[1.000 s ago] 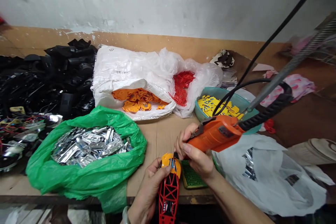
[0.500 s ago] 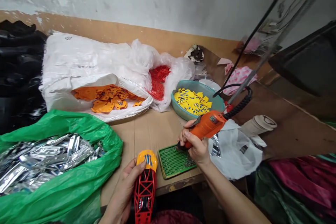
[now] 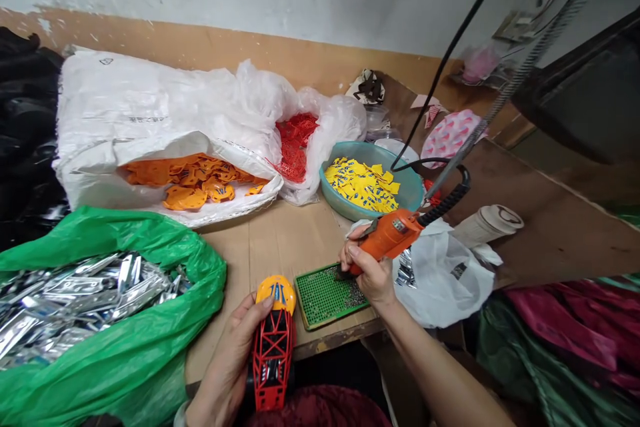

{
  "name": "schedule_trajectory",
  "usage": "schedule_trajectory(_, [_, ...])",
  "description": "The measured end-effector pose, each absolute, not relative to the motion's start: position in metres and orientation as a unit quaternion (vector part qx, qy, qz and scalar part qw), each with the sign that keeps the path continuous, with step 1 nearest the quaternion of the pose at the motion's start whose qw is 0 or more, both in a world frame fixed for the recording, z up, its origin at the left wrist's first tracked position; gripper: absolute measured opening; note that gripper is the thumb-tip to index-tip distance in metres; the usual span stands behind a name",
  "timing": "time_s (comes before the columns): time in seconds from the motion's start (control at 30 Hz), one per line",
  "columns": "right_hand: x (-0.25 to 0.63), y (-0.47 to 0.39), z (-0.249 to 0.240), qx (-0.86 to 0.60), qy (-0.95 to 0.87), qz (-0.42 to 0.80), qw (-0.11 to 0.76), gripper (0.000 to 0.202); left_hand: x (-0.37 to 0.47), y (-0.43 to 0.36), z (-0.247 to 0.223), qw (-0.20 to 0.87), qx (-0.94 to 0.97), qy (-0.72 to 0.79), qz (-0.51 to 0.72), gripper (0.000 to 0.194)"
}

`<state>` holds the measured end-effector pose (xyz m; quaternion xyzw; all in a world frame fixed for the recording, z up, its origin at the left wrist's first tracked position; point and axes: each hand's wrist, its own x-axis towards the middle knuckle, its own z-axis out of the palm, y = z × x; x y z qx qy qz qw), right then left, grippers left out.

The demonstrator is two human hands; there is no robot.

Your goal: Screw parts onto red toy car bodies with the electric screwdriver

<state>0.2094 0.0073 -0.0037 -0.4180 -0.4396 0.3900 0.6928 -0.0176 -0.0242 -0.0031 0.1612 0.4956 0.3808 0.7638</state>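
Observation:
My left hand (image 3: 235, 340) is closed around a toy car (image 3: 273, 360) with a red lattice frame over black and silver parts. Its thumb presses on the rounded orange-yellow piece (image 3: 277, 293) at the car's far end. In my right hand (image 3: 373, 273) is an orange electric screwdriver (image 3: 390, 237), its dark tip pointing down and left over a green perforated tray (image 3: 320, 300). Small metal screws (image 3: 356, 295) lie on the tray's right part. Whether the tip touches a screw cannot be made out.
A green bag (image 3: 200, 267) of silver parts stands left. Behind lie a white sack (image 3: 115, 93) with orange pieces, a plastic bag (image 3: 340, 120) with red parts, and a teal basin (image 3: 413, 190) of yellow pieces. The screwdriver's cable and a spring (image 3: 545, 40) hang at right.
The screwdriver has come slightly down and left relative to the picture, still over the tray. My left hand keeps hold of the toy car. The whole view has shifted a little.

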Motion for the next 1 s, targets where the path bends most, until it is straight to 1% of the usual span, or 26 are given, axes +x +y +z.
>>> schedule_trajectory(0.47, [0.208, 0.005, -0.001, -0.421, -0.436, 0.397, 0.690, 0.024, -0.013, -0.027, -0.007, 0.768, 0.185, 0.472, 0.390, 0.034])
schedule_trajectory(0.57, [0.204, 0.006, 0.017, -0.406, -0.421, 0.405, 0.703, 0.022, -0.010, -0.026, -0.006, 0.771, 0.175, 0.468, 0.394, 0.035])
schedule_trajectory(0.67, [0.193, 0.006, 0.049, -0.372, -0.381, 0.432, 0.728, 0.021, -0.008, -0.024, -0.005, 0.773, 0.174, 0.461, 0.399, 0.036])
schedule_trajectory(0.77, [0.175, 0.005, 0.075, -0.330, -0.374, 0.465, 0.731, 0.019, -0.006, -0.022, -0.005, 0.775, 0.171, 0.452, 0.407, 0.035])
schedule_trajectory(0.87, [0.157, 0.003, 0.081, -0.303, -0.392, 0.497, 0.713, 0.019, -0.005, -0.021, -0.006, 0.777, 0.167, 0.445, 0.412, 0.035])
schedule_trajectory(1.0, [0.145, 0.004, 0.072, -0.309, -0.403, 0.503, 0.699, 0.021, -0.007, -0.021, -0.008, 0.778, 0.162, 0.439, 0.420, 0.040])
